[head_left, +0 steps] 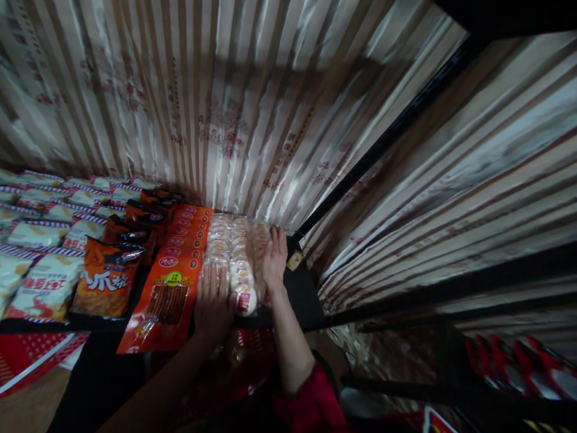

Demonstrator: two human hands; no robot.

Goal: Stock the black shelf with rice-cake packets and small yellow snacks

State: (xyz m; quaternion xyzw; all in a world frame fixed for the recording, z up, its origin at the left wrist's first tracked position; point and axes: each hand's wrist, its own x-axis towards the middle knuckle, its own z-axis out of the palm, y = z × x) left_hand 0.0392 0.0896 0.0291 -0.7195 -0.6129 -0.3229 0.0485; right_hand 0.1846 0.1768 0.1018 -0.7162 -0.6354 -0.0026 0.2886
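Observation:
My left hand [214, 304] lies flat with fingers stretched out on the near left part of a row of clear packets of round white cakes [234, 249] on a dark shelf [304, 294]. My right hand [274, 258] rests flat, fingers together and extended, along the right side of the same row. Both hands press on the packets; neither grips anything. A red sleeve [315, 403] covers my right upper arm.
Left of the cakes lie long orange snack packets [169, 288], then dark orange bags [108, 279] and white striped bags [42, 282]. Striped shiny plastic sheeting [216, 102] hangs behind. A black frame bar [387, 135] runs right of the shelf. Red packets [518, 361] sit lower right.

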